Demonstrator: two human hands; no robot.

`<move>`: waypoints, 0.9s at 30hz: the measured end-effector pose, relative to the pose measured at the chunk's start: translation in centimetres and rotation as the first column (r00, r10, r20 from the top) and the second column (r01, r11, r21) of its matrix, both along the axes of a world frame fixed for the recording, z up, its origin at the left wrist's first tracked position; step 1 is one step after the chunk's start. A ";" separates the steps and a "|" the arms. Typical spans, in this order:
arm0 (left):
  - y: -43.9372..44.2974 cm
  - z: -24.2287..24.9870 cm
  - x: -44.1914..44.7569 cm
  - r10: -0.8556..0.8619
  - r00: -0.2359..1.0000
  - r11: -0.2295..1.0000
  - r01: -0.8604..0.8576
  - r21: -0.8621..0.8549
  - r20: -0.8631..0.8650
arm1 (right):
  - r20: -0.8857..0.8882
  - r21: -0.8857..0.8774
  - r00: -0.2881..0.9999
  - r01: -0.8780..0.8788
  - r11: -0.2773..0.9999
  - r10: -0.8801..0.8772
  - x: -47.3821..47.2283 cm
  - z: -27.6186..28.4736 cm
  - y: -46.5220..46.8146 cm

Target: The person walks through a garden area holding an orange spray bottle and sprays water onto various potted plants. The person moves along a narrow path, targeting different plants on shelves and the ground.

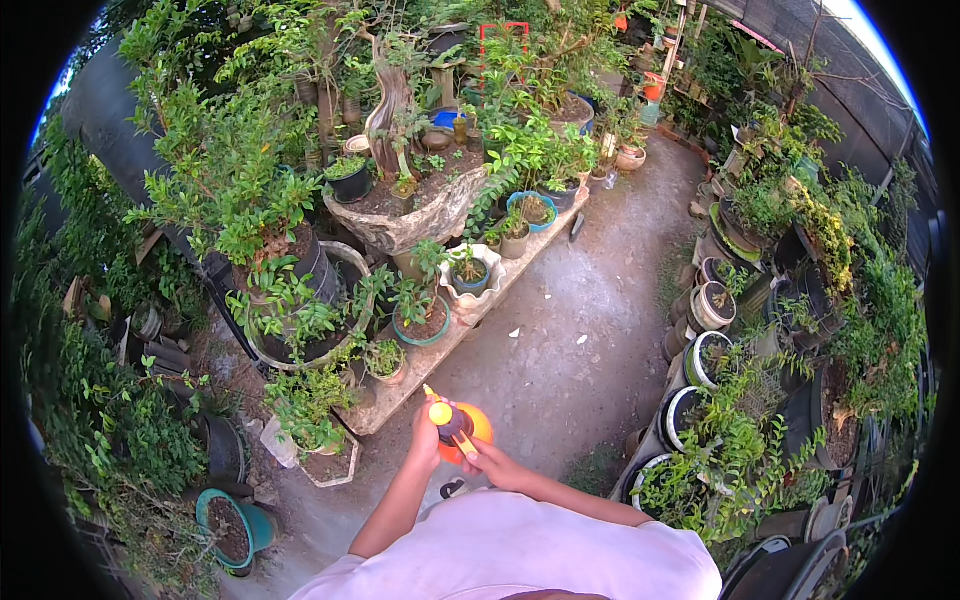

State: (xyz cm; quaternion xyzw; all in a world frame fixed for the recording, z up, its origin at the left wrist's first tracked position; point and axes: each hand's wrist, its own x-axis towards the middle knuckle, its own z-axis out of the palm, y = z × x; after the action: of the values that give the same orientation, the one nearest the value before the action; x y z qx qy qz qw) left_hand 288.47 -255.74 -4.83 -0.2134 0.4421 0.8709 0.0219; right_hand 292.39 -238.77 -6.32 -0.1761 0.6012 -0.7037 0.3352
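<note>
Both hands are at an orange pump spray bottle (478, 421) with a yellow knob on top and a yellow nozzle, held in front of the body. My left hand (426, 436) wraps the bottle's left side, near the dark pump head. My right hand (491, 461) grips its lower right side, by the yellow handle. The nozzle points away from me, towards the near end of a long stone bench (390, 397). On that bench stand a small potted plant (385, 358), a teal-rimmed pot (422, 322) and a white scalloped planter (472, 276).
A large stone trough (420, 217) holds a gnarled trunk (390, 112). A hexagonal pot (330, 469) sits beyond the bench's near end. A trowel (577, 227) rests by the bench. Potted plants line the right side, including a white-rimmed pot (712, 306). A green pot (259, 525) tilts at lower left.
</note>
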 end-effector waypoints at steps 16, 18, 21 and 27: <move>6.7 1.0 0.2 0.057 0.998 0.996 -0.056 -0.063 0.013 | 0.108 0.007 0.994 0.014 1.000 -0.015 -1.0 0.7 6.7; 8.2 1.3 0.1 0.025 1.000 0.997 -0.024 -0.069 0.015 | 0.094 -0.014 0.995 0.031 0.999 -0.029 -0.9 0.7 8.1; 10.2 1.4 -0.1 0.002 1.000 0.999 -0.002 -0.046 -0.007 | 0.077 -0.002 0.995 0.062 0.998 -0.062 -0.6 0.5 10.0; 13.4 1.3 -0.8 -0.066 0.997 0.998 0.066 0.010 -0.050 | 0.086 -0.017 0.987 0.138 0.990 -0.136 0.0 0.7 12.9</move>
State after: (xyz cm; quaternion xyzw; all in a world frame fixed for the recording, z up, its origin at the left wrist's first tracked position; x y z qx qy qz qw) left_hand 287.66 -242.35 -3.50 -0.1769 0.4443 0.8773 0.0410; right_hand 292.35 -225.87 -5.62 -0.1083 0.5891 -0.7387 0.3090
